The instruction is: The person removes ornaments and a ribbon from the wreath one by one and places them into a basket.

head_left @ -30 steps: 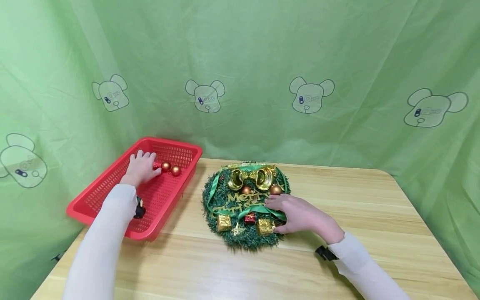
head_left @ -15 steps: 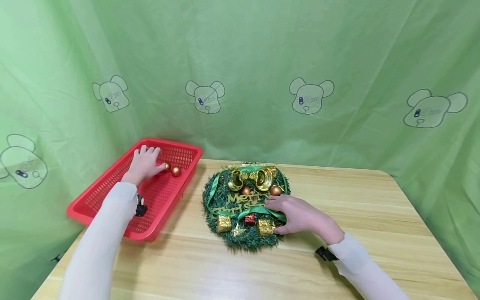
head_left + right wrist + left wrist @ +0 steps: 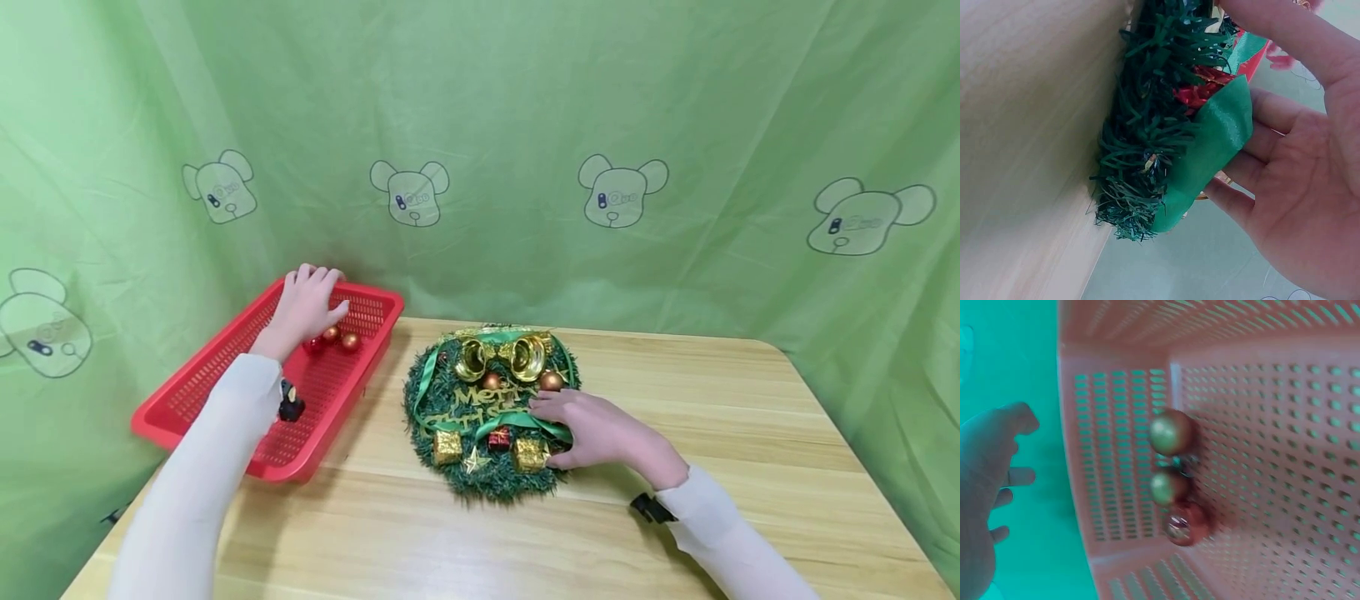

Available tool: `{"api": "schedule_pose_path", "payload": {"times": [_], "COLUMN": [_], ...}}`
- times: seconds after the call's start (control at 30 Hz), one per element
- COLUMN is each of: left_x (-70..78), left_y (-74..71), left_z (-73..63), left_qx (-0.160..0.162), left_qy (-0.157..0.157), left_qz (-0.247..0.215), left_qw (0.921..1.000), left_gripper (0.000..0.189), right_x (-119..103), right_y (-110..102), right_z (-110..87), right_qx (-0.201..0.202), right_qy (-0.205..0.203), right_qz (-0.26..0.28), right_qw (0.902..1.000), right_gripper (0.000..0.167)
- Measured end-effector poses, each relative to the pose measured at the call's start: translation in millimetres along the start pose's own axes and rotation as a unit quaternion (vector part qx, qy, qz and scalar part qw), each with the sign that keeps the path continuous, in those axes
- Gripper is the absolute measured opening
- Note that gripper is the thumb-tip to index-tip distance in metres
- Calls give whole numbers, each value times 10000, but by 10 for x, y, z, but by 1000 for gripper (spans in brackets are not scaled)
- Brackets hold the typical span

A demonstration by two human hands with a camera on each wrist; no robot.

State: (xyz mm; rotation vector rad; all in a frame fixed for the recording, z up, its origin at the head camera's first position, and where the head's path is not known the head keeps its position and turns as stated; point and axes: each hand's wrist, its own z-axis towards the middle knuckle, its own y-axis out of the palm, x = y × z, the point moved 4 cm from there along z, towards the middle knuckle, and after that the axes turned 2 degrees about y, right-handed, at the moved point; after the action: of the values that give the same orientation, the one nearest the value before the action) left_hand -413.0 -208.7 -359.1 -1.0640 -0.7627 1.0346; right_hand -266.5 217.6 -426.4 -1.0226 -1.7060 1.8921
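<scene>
My left hand [image 3: 306, 302] hovers over the far end of the red plastic basket [image 3: 315, 454], fingers spread and nothing in them. Below it in the basket lie a gold ball ornament [image 3: 351, 342], a second gold ball [image 3: 1168, 486] and a shiny red ball [image 3: 1186, 524]. At the table's middle is a green tinsel Christmas wreath [image 3: 480, 483] with gold bells [image 3: 528, 358], gold lettering and a green ribbon [image 3: 1210, 147]. My right hand [image 3: 592, 429] rests on the wreath's right side, fingers fairly straight over the ribbon and the thumb beside a gold gift box [image 3: 531, 454].
The basket stands at the left of the wooden table [image 3: 720, 417], against the green curtain [image 3: 510, 100] that encloses the table's back and sides. Its raised rim is on the left arm's path. A black wrist device [image 3: 291, 402] is on the left wrist.
My left hand has moved back and slightly right to above the basket's far rim, uncovering the red ball beside the gold ones. My right hand and the wreath have stayed still.
</scene>
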Motion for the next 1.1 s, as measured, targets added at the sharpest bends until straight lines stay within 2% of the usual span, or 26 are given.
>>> {"api": "schedule_pose_path", "payload": {"times": [0.27,0.4,0.53,0.83,1.1], "left_x": [327,544,795,1319,1695], "left_y": [-299,-447,-531,-544,-399], "left_z": [121,187,234,262,283], "left_qx": [520,811,901,929,793], "left_qy": [351,696,1079,1724,2221], "left_qz": [-238,-348,-320,-209,-297], "left_qw": [9977,9937,9896,9804,9713], "left_gripper": [43,42,42,44,46], "right_x": [6,8,8,6,-12], "right_y": [11,6,-3,-1,-14], "right_z": [2,4,4,9,1], "right_qx": [-6,2,-7,-19,-7], "right_qy": [3,8,38,29,-23], "right_qz": [18,35,42,52,69], "right_qw": [10000,10000,10000,10000,10000], "right_gripper": [71,71,71,72,71]}}
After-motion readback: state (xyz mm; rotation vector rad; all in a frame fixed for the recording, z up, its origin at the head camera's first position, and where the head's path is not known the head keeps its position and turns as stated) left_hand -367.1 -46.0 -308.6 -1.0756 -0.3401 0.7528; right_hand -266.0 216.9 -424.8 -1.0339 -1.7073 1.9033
